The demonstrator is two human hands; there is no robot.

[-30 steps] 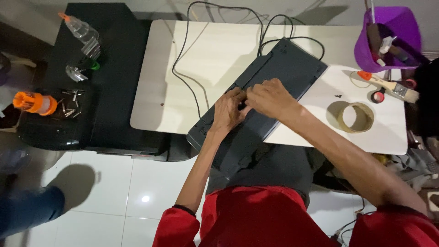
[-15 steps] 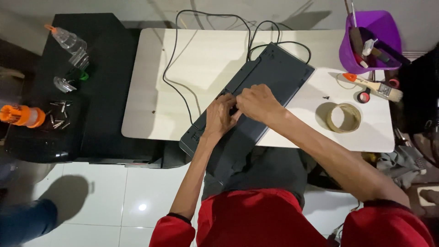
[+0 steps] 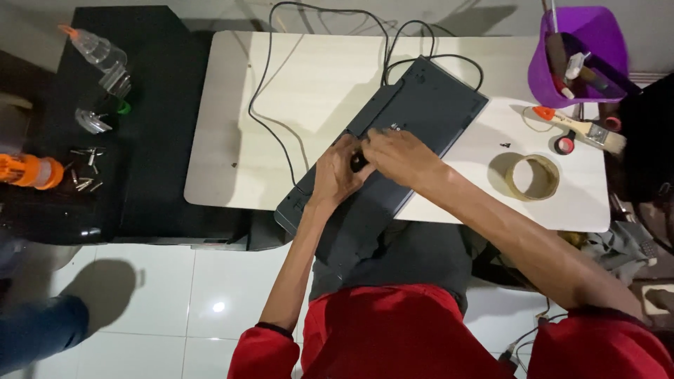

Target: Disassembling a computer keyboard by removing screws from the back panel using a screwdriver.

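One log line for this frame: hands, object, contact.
left hand: on keyboard back | right hand: beside it, on small dark part | grip: unclear

Keyboard [image 3: 414, 133] lies slantwise on surface [image 3: 309, 91], near edge overhanging; tape roll [image 3: 532, 176] to its right, bucket [image 3: 586, 49] behind that (brush [image 3: 583, 128] between); cable [image 3: 270, 119] left.

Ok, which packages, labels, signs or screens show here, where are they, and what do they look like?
No signs, screens or readable labels.
Clear bottle: black stand, far left, lying tilted, orange cap.
Orange container: left edge, lying on its side.
Purple tub: table's far right corner, holding tools.
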